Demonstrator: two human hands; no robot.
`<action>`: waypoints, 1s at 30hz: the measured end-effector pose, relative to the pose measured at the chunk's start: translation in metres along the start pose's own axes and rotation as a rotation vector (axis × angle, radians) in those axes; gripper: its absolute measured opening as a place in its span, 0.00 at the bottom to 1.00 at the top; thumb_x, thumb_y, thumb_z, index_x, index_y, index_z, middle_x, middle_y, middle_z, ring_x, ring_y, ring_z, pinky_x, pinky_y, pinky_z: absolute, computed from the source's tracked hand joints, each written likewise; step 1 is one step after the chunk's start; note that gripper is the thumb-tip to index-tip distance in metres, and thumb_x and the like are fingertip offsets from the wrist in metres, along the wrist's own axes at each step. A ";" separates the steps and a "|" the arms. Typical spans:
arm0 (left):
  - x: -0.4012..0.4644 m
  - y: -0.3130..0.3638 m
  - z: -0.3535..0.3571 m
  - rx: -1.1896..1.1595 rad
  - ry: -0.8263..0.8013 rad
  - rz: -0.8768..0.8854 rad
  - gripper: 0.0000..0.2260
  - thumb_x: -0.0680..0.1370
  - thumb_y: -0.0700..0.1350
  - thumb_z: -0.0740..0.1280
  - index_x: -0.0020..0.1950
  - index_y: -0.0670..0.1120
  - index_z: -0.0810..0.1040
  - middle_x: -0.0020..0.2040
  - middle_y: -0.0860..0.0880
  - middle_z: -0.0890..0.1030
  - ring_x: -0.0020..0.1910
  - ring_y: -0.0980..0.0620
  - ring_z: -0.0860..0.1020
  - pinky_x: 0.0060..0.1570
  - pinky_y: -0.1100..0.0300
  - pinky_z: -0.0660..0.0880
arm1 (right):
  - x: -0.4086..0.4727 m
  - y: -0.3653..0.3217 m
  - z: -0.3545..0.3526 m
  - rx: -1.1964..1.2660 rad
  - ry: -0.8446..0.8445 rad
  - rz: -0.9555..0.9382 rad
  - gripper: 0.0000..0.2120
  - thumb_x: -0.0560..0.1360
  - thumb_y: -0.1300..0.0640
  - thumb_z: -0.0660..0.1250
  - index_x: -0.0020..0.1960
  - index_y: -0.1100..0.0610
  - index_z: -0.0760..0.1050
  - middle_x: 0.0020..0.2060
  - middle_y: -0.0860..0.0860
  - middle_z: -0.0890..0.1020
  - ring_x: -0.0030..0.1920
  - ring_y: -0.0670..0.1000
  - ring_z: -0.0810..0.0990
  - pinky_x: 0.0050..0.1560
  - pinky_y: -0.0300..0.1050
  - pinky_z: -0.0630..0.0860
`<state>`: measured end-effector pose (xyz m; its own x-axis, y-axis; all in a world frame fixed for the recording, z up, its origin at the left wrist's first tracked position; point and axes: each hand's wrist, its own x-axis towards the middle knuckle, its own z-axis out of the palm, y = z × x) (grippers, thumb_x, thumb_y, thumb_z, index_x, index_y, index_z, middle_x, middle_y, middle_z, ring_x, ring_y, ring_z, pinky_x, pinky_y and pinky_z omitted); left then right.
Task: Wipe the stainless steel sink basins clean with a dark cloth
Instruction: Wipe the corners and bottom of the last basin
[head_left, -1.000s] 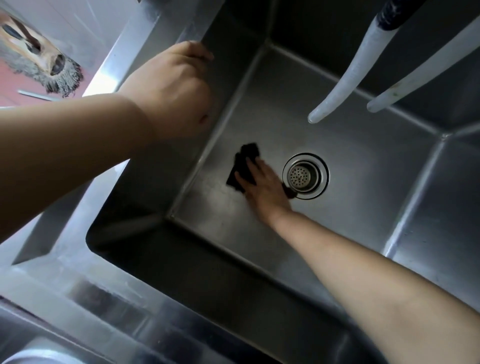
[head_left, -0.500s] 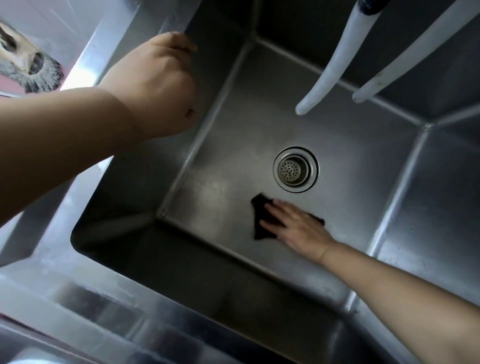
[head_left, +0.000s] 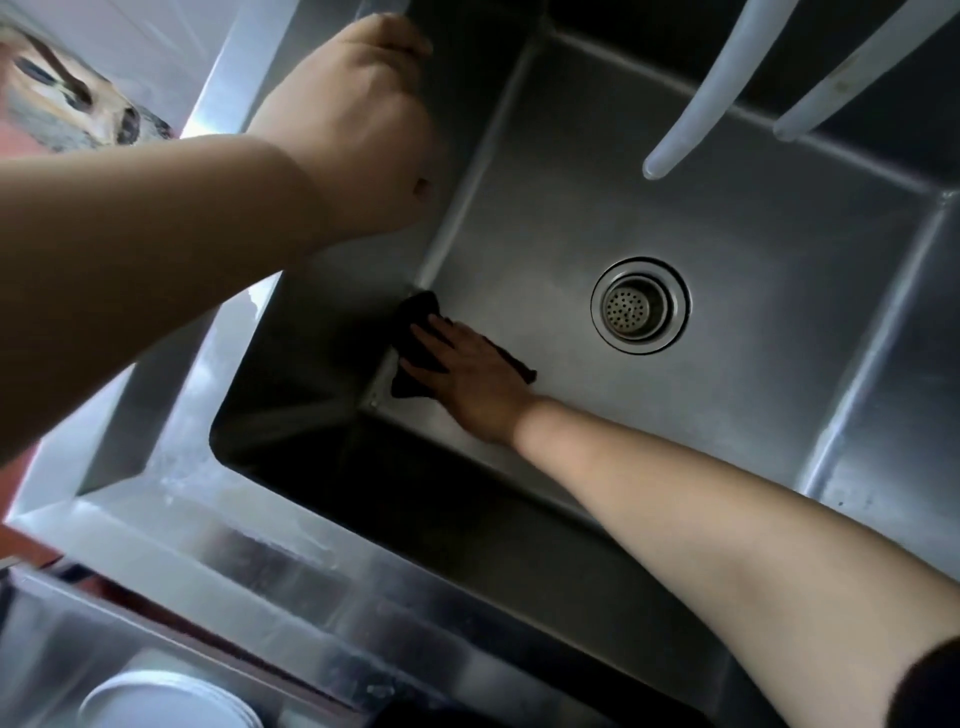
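Dull grey steel across the sink basin (head_left: 675, 218), silver ring with a dotted strainer at the drain (head_left: 640, 305). Black for the cloth (head_left: 413, 338). Pale white on the two hoses (head_left: 696, 104).

Two pale hoses (head_left: 701, 98) hang down at the top right, ends open. Upper left, a shaggy mat (head_left: 78, 111) lies on reddish floor (head_left: 21, 150), blurred, so perhaps a rug. Bottom left, a white round container (head_left: 166, 701) sits low.

— Any lettering we can read on the sink (head_left: 727, 218), its rim, or the drain strainer (head_left: 640, 306)?
— None. We find no brand, number or label on the steel, and none on the two white hoses (head_left: 696, 104) above.
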<state>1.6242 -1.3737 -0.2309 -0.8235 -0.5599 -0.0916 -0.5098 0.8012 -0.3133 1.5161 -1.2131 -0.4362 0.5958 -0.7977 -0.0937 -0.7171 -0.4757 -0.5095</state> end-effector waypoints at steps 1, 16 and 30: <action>0.000 0.001 -0.001 -0.004 -0.002 0.007 0.13 0.71 0.42 0.58 0.40 0.38 0.81 0.36 0.36 0.80 0.49 0.37 0.77 0.71 0.50 0.59 | 0.002 -0.009 0.004 0.021 -0.012 -0.035 0.24 0.76 0.66 0.61 0.71 0.55 0.68 0.73 0.61 0.61 0.74 0.65 0.56 0.73 0.57 0.49; 0.000 -0.001 -0.004 -0.039 0.004 0.024 0.11 0.71 0.40 0.60 0.39 0.38 0.81 0.36 0.36 0.80 0.48 0.38 0.78 0.70 0.51 0.60 | -0.187 0.014 -0.042 -0.054 -0.262 -0.035 0.21 0.62 0.56 0.78 0.53 0.45 0.81 0.57 0.51 0.81 0.54 0.55 0.80 0.52 0.49 0.75; 0.002 -0.001 -0.005 0.008 0.011 0.087 0.13 0.70 0.41 0.58 0.37 0.37 0.80 0.32 0.37 0.78 0.41 0.39 0.77 0.66 0.51 0.60 | -0.120 -0.033 -0.054 0.279 -0.282 0.298 0.14 0.71 0.68 0.66 0.54 0.58 0.82 0.61 0.59 0.77 0.61 0.63 0.72 0.62 0.52 0.68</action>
<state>1.6218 -1.3740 -0.2257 -0.8672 -0.4861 -0.1079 -0.4346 0.8446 -0.3126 1.4490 -1.1216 -0.3622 0.4819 -0.7343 -0.4782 -0.7700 -0.0944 -0.6310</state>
